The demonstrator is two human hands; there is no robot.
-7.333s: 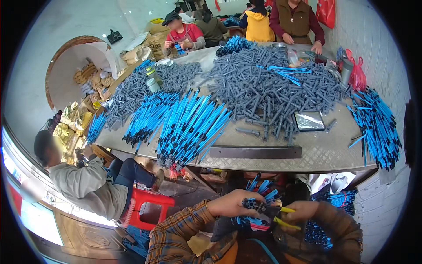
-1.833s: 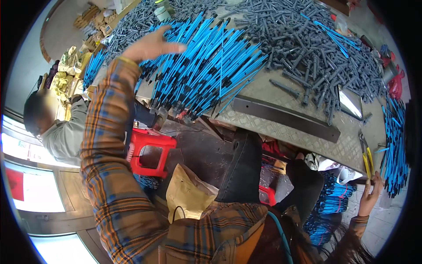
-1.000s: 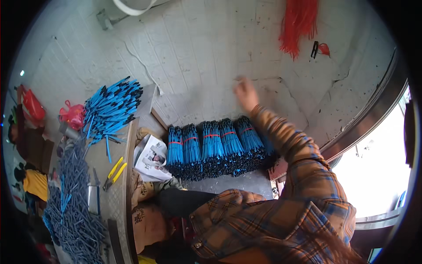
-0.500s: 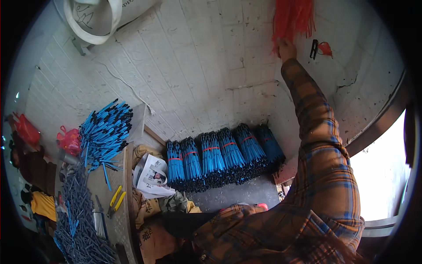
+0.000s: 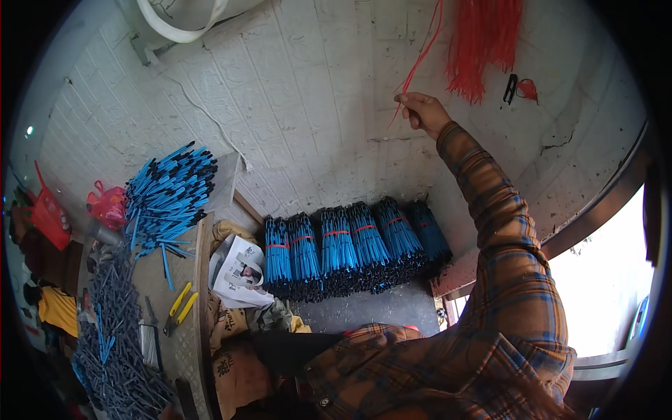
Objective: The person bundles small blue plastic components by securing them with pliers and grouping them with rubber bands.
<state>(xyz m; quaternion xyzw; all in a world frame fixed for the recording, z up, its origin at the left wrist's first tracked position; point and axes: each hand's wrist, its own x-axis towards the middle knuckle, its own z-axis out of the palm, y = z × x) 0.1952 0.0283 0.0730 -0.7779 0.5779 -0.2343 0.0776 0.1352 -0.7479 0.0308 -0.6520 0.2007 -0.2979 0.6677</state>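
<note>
My right hand [image 5: 425,112] is raised in front of the white wall, its fingers pinched on a few thin red strings [image 5: 422,59]. These strings run up from my fingertips past the top edge, and a short end dangles below. To the right of the hand, and apart from it, a thick bunch of red strings [image 5: 483,49] hangs on the wall. Below stands a row of several bundles of blue rods with black ends [image 5: 338,245], most with a visible red band round them. My left hand is not in view.
On the left worktop [image 5: 183,273] lie yellow-handled pliers [image 5: 180,308], a heap of loose blue rods [image 5: 171,192] and a pile of grey pieces [image 5: 122,350]. A white printed bag [image 5: 238,273] sits beside it. A black clip-like object [image 5: 509,89] is on the wall.
My right hand has moved left and down from the hanging red bunch, drawing a few red strings away with it. The view has shifted slightly.
</note>
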